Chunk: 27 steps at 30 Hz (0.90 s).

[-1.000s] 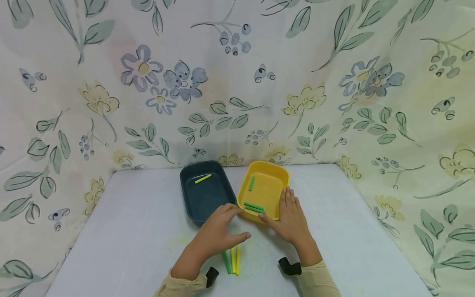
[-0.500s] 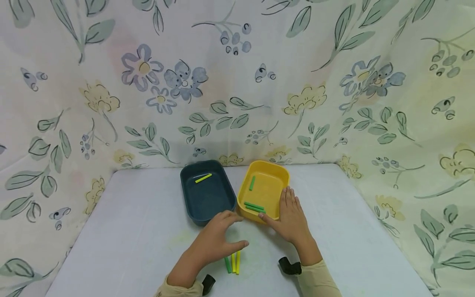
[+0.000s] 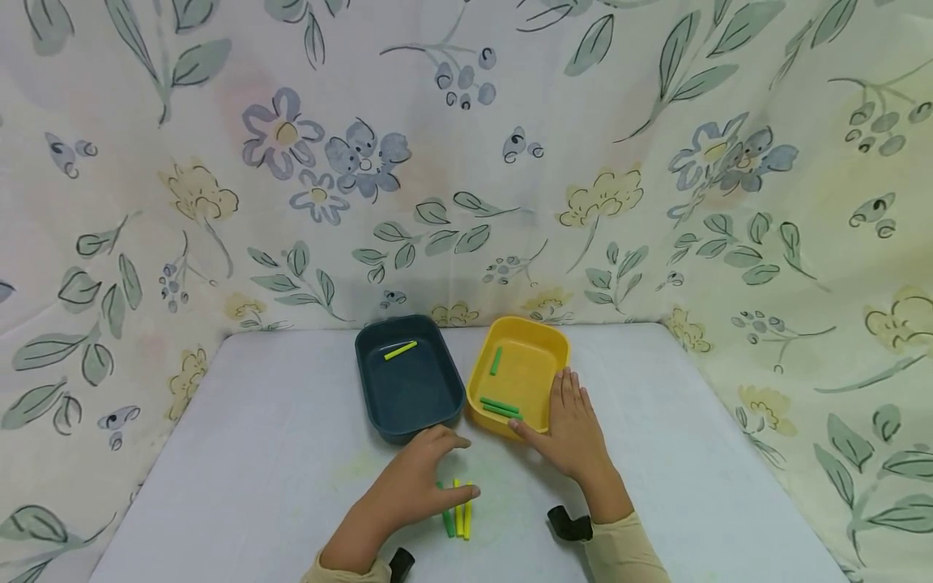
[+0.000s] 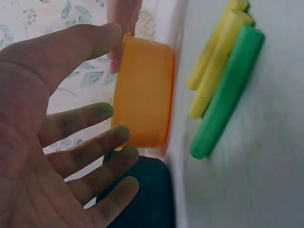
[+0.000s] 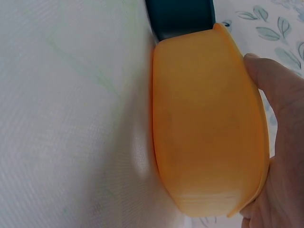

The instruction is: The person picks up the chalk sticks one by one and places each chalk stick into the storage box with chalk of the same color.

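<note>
My left hand (image 3: pixel 411 482) hovers over the white cloth with fingers spread and thumb apart, holding nothing. Under its thumb lie a green chalk stick (image 4: pixel 228 92) and two yellow chalk sticks (image 4: pixel 221 61), side by side. My right hand (image 3: pixel 572 429) rests against the near right corner of a yellow tray (image 3: pixel 475 380), fingers straight along its side and thumb on the near rim. Several green chalk sticks (image 3: pixel 500 404) lie in that tray. Left of it stands a dark blue tray (image 3: pixel 408 397) with a yellow chalk stick (image 3: pixel 400 350) inside.
White cloth (image 3: pixel 284 453) covers the table, with faint chalk smears on it. A floral curtain (image 3: pixel 466 162) hangs behind the trays. Black devices, such as the one by the right wrist (image 3: pixel 568 525), sit at both sleeves.
My left hand has drawn back from the trays toward the chalk sticks on the cloth, its fingers staying apart. The right hand has stayed on the yellow tray.
</note>
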{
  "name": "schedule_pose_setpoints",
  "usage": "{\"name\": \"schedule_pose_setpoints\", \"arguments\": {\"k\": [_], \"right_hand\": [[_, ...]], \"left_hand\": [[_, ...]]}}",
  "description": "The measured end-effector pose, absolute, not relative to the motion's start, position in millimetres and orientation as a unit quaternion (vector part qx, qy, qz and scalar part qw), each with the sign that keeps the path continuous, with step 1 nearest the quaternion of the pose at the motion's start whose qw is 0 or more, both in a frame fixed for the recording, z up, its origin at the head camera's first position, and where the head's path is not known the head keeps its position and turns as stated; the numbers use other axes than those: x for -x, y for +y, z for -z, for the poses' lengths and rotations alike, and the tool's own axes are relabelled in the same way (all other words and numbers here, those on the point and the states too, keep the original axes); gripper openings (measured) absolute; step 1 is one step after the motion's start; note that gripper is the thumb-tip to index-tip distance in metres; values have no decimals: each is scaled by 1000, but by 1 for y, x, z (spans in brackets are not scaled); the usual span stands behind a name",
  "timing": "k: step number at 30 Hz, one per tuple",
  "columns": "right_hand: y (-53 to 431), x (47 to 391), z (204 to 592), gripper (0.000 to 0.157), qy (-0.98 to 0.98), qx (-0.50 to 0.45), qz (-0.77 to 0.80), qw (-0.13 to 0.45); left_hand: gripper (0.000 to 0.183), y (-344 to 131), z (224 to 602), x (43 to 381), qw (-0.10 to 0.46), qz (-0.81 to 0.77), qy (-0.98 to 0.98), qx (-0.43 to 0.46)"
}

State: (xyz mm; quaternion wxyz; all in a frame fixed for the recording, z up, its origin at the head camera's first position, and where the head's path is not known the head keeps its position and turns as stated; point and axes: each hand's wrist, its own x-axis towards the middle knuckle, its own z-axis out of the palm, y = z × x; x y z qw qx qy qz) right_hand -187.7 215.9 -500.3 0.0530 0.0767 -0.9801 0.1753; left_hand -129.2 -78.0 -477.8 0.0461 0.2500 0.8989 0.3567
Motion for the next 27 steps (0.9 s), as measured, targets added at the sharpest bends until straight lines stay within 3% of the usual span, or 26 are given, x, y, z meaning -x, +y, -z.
{"name": "schedule_pose_setpoints", "arguments": {"k": [11,20,27], "right_hand": [[216,189,503,128,-980,-78,-171,58],[216,190,504,129,-982,-78,-162,65],[216,189,503,129,-981,-78,-165,62]], "left_hand": [[64,-87,483,131,52,-327,910,-251],[90,-93,484,132,96,-279,921,-256],[100,-95,485,129,127,-267,922,-252]]}}
